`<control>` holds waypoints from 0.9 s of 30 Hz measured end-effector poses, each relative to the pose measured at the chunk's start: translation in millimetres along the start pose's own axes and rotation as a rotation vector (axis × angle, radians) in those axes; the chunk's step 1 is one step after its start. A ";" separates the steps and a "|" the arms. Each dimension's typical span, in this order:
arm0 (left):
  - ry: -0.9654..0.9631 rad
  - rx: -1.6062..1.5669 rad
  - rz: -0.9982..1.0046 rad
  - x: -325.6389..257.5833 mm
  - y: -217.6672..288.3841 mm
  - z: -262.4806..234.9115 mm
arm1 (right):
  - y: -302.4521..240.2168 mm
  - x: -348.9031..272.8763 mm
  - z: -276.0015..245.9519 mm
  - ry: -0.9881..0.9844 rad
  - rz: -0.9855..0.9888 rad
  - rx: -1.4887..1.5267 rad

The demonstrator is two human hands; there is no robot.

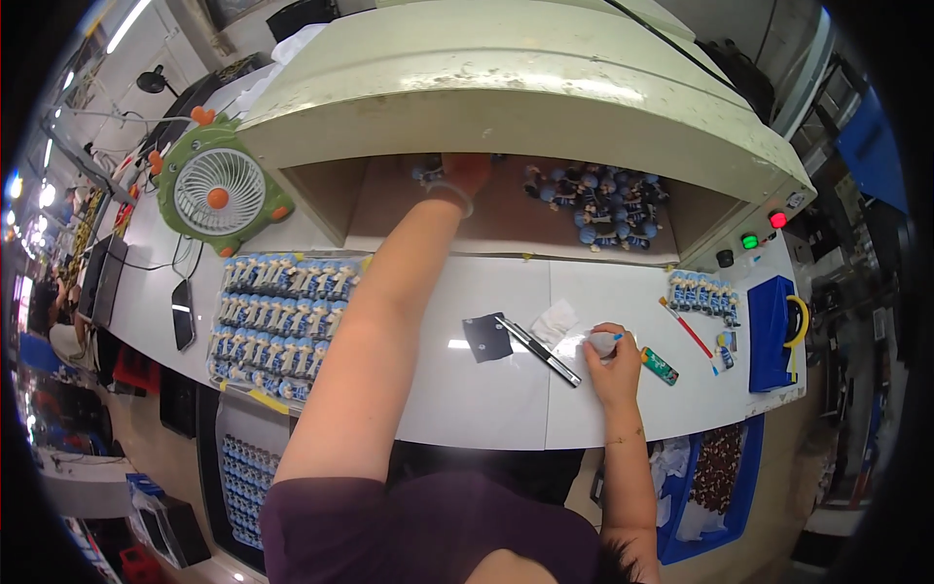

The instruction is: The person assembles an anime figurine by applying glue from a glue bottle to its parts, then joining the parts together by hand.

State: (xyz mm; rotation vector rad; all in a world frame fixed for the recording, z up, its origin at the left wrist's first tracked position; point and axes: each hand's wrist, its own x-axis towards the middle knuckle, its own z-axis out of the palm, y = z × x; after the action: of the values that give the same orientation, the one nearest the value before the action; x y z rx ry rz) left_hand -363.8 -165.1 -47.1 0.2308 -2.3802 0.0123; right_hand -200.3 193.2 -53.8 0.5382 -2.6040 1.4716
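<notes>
My left hand [469,173] reaches under the front edge of the cream metal hood [506,127]. Its fingers are dim and partly cut off by that edge, so their pose is unclear. Beside it, inside the hood, are a few small blue-and-white figurines [428,171]. My right hand [617,375] is low over the white table, closed around a small whitish bottle [600,344] with a blue tip. Close to that hand lie a crumpled white tissue [556,322], a black-and-silver pen [541,352], a dark square cloth [487,337] and a green lighter-like item [661,366].
A heap of figurines [608,204] sits inside the hood's right. Rows of figurines fill a tray [277,326] at left, near a green fan [216,190] and a phone [183,315]. At right are a red brush [689,334], more figurines [702,295] and a blue box [769,336].
</notes>
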 end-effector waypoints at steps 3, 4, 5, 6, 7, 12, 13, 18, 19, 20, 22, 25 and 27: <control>0.018 -0.054 0.004 5.9 -1.8 8.8 | 0.8 1.7 -2.2 -0.011 0.008 -0.027; 0.108 -0.078 0.072 3.9 -3.6 8.9 | 1.0 2.1 -3.9 -0.007 0.023 -0.020; 0.097 -0.075 0.084 1.5 -4.6 8.5 | 0.8 3.0 -6.3 -0.019 0.029 -0.024; 0.072 -0.067 0.128 3.3 5.3 -1.9 | 3.2 2.5 -7.8 -0.019 0.051 -0.029; 0.047 -0.055 0.173 2.1 11.9 -15.1 | 6.6 1.4 -8.5 0.010 0.009 -0.043; -0.419 -0.905 -0.004 -38.1 25.3 -103.7 | 3.2 -0.3 -13.6 0.026 -0.030 0.013; -0.696 -0.644 -0.178 -47.9 33.6 -155.4 | 4.4 1.7 -15.2 0.041 -0.011 -0.005; -0.810 -1.329 -0.416 -138.8 47.0 -255.1 | 0.2 -16.9 -22.1 0.343 -0.266 0.020; -0.885 -1.369 -0.457 -149.6 52.6 -267.2 | -5.9 -23.3 -24.4 0.399 -0.429 -0.004; -0.897 -1.411 -0.504 -161.8 57.4 -279.5 | -14.4 -32.6 -21.0 0.363 -0.544 -0.029; -0.892 -1.496 -0.581 -185.8 62.9 -295.8 | -43.4 -48.2 -11.3 0.188 -0.671 0.082; -0.880 -1.566 -0.661 -209.8 72.9 -302.0 | -93.4 -76.2 13.7 -0.094 -0.622 0.359; -0.912 -1.625 -0.733 -223.2 80.0 -303.0 | -102.3 -84.5 17.3 -0.228 -0.565 0.502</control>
State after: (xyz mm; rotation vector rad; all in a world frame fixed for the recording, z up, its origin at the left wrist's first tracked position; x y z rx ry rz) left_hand -12.3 -27.4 27.5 0.2854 -2.0605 -2.6025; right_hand -84.0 151.9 -1.9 1.4233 -1.9240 1.9035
